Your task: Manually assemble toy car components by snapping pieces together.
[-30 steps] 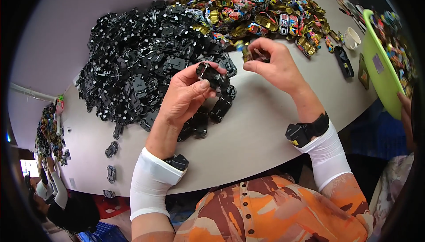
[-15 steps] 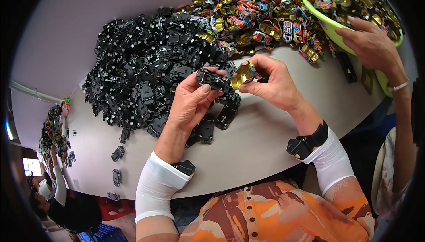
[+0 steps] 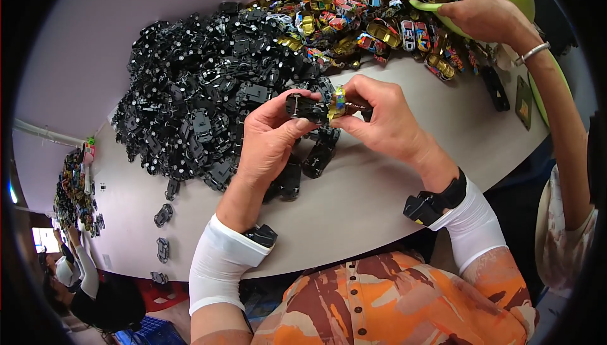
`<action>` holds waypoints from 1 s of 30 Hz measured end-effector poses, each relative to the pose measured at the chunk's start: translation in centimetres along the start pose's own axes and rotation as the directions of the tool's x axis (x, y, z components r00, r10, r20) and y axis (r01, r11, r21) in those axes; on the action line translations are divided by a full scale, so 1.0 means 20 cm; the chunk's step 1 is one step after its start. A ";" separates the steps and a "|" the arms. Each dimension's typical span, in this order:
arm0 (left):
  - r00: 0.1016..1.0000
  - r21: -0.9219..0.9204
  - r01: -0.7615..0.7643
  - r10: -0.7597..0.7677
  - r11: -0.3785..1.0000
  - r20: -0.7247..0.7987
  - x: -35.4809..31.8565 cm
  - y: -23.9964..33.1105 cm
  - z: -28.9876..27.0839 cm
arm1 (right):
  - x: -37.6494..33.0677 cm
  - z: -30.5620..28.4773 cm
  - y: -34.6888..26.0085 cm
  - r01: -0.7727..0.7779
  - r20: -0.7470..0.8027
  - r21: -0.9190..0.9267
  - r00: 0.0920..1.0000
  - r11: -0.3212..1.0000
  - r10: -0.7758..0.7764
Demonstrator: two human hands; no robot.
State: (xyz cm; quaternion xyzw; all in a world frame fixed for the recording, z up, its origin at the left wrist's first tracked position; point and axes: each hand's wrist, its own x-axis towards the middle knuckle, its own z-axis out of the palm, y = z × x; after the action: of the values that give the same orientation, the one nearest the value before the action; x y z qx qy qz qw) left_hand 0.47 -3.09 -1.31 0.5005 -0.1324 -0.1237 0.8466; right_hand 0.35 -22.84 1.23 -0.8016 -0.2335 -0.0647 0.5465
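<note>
Left hand: left hand (image 3: 269, 139) raised above the table (image 3: 379, 199), fingers clamped on a black toy-car chassis (image 3: 306, 107); thumb on top, fingertips under it.
Right hand: right hand (image 3: 382, 117) directly right of the left, fingers pinched together on a small coloured toy-car body (image 3: 339, 100); a dark part shows just past the fingertips, too small to tell what it is.
Held parts: coloured body sits against the right end of the black chassis, the two touching between both hands.
Wrists: black band (image 3: 436, 201) on the right wrist, another black band (image 3: 260, 235) on the left, white sleeves (image 3: 221, 269) below each.
Beyond the left hand: big heap of black chassis parts (image 3: 208, 92), spreading up and left of it; a few loose black pieces (image 3: 316, 155) lie just beneath both hands.
Beyond the right hand: heap of coloured and gold car bodies (image 3: 367, 10), well above the fingertips.
Far right: another person's hand (image 3: 484, 13) rests on the rim of a green bowl (image 3: 506, 0) filled with coloured bodies; a metal bangle (image 3: 534, 51) on that wrist.
Strays: single black chassis pieces (image 3: 163, 215) on the table, well left of the left forearm.
Lower left edge: another person (image 3: 82, 282) at a second pile, far off, small.
</note>
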 end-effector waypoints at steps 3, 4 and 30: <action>0.999 0.226 -0.024 0.032 0.974 -0.031 -0.01 -0.01 0.02 | 0.00 0.01 -0.01 0.116 0.023 -0.137 0.993 0.984 -0.114; 0.997 0.274 -0.035 0.052 0.961 -0.056 -0.03 -0.02 0.04 | 0.00 0.02 -0.02 0.152 0.055 -0.206 0.988 0.967 -0.144; 0.984 0.426 -0.163 0.177 0.890 0.007 -0.06 -0.08 0.06 | -0.04 0.01 -0.07 0.203 0.124 -0.184 0.975 0.962 -0.182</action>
State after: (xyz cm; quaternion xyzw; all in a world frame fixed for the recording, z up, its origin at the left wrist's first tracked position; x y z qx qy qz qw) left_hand -1.21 -4.27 -2.25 0.6610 -0.1858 -0.0092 0.7270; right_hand -0.94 -22.52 2.04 -0.8272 -0.3317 -0.0977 0.4429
